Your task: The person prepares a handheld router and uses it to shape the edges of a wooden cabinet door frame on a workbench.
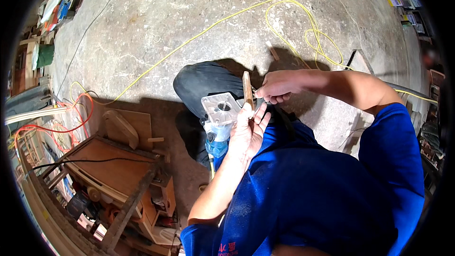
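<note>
Wood strip [247, 88] in L hand's [247, 132] grip, by the blue router [216, 147], per head cam; R hand [279, 86] curls close, can't tell on what; I'd say prob. fitting/checking, next needs steady L hold, careful R fingers.

Light: hard and bright; source outside the view, exact direction uncertain.
Concrete floor [156, 23]: strongly lit, pale, surface marks legible.
Shadows: dark, distinct, beside the right hand [280, 86] and left of the dark trousers [204, 83].
Left forearm [215, 192]: brightly lit, highlights near washed out.
Clear base plate [212, 106]: pale sheen.
Wooden frame [127, 218]: dimmer, edges bowed by fisheye.
Right-rim clutter [430, 135]: dim, soft.
Border: black, rounded vignette.
</note>
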The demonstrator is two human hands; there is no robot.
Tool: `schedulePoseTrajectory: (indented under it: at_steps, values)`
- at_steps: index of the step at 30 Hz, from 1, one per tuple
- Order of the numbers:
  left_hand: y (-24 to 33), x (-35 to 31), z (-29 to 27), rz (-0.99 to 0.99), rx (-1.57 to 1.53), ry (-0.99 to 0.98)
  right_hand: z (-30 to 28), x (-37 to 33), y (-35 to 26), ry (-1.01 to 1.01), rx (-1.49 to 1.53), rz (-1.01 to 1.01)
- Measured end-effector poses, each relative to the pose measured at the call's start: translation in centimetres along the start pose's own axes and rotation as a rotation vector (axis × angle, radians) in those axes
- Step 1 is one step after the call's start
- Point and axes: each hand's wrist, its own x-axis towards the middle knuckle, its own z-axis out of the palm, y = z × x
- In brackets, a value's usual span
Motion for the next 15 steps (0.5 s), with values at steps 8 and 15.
schedulePoseTrajectory:
  at_steps: [8,15]
  values:
    - [-0.1,-0.2,0.1,0.000,-0.023,0.031,-1.0,1.3,1.1,0.288,-1.191,-0.862]
    - [-0.4,0.1,-0.6,0.012,-0.040,0.024,-0.6,-0.5,0.8,0.260,-0.564,-0.457]
